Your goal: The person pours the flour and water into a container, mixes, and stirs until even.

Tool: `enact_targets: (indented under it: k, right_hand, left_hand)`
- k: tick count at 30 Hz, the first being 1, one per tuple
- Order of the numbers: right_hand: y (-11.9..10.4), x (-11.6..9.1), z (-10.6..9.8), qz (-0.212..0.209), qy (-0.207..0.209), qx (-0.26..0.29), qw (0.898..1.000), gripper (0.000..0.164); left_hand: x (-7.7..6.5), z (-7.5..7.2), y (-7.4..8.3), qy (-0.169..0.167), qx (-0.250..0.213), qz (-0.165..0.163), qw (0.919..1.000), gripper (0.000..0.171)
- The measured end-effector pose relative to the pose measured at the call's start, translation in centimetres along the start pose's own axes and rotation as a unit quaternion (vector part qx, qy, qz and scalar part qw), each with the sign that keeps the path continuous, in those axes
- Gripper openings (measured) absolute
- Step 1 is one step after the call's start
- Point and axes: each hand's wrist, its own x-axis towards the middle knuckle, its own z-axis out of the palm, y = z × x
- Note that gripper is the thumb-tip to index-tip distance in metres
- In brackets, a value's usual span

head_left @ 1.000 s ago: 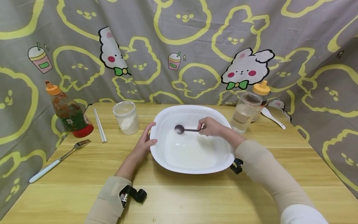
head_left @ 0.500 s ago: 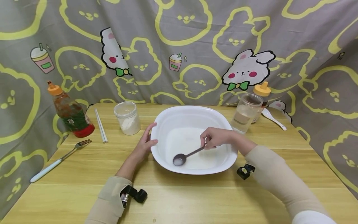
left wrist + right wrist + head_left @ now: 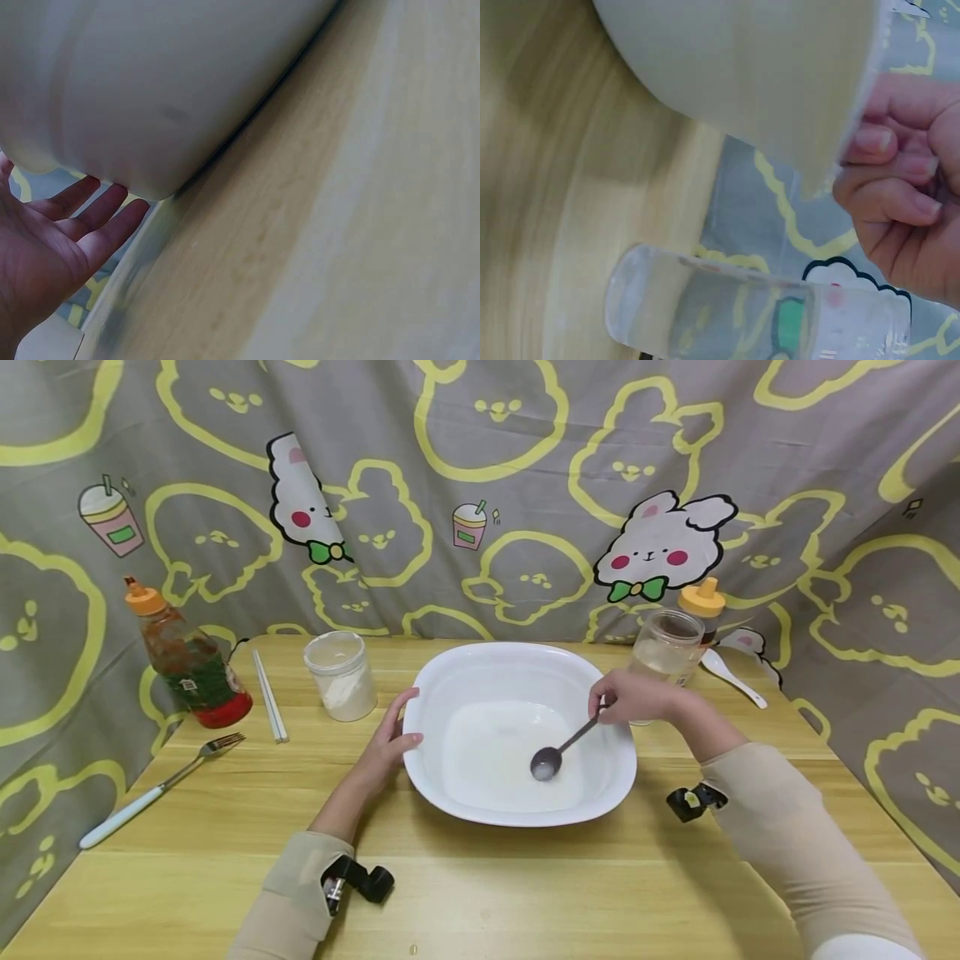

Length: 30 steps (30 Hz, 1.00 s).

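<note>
A white oval basin point(image 3: 517, 817) with milky white liquid point(image 3: 495, 760) stands mid-table. My left hand point(image 3: 381, 752) steadies its left side, thumb and index tip at the rim. In the left wrist view, the fingers point(image 3: 112, 225) reach out fairly straight to the outer wall. Over the basin's right side, my right hand point(image 3: 637, 696) pinches the handle end of a dark brown round-bowled spoon point(image 3: 547, 764), which slants down to the left with its bowl at the liquid. The right wrist view shows this hand's curled fingers point(image 3: 889, 199) near the rim; the spoon is hidden there.
Right of the basin stand a clear jar of clear liquid point(image 3: 654, 662) and an orange-capped bottle point(image 3: 702, 600), with a white spoon point(image 3: 733, 678) beside them. Leftward are a powder jar point(image 3: 345, 681), chopsticks point(image 3: 270, 697), a fork point(image 3: 161, 789) and a red sauce bottle point(image 3: 191, 668).
My right hand has swept the spoon from the basin's back left through the front left to the right, and moved rightward itself. The left hand and basin have stayed put.
</note>
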Motion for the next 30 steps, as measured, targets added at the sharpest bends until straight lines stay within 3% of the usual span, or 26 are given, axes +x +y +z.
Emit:
enact_targets:
  k: [5, 9, 14, 20, 25, 30]
  right_hand:
    - [0.2, 1.9, 1.2, 0.004, 0.082, -0.021, 0.996, 0.007]
    - [-0.4, 3.6, 2.6, 0.001, 0.104, 0.001, 0.995, 0.007]
    - [-1.7, 4.9, 4.2, -0.008, 0.077, 0.057, 0.995, 0.008]
    - [-2.4, 4.1, 5.3, -0.051, -0.012, 0.118, 0.992, 0.007]
    - [-1.9, 2.2, 4.4, -0.068, -0.072, 0.116, 0.988, 0.006]
    - [-1.0, 0.6, 2.2, -0.058, -0.069, 0.084, 0.992, 0.007]
  left_hand:
    - [0.0, -0.1, 0.0, 0.0, 0.003, 0.0, 1.0, 0.065]
    - [0.0, 0.0, 0.0, 0.0, 0.004, -0.001, 1.0, 0.066]
    - [0.0, 0.1, 0.2, -0.001, 0.002, 0.002, 1.0, 0.066]
    - [-0.1, 0.1, 0.2, -0.004, -0.001, 0.003, 1.0, 0.065]
    - [0.0, 0.1, 0.2, -0.005, -0.003, 0.002, 1.0, 0.065]
    - [0.0, 0.0, 0.1, 0.001, 0.0, -0.001, 1.0, 0.065]
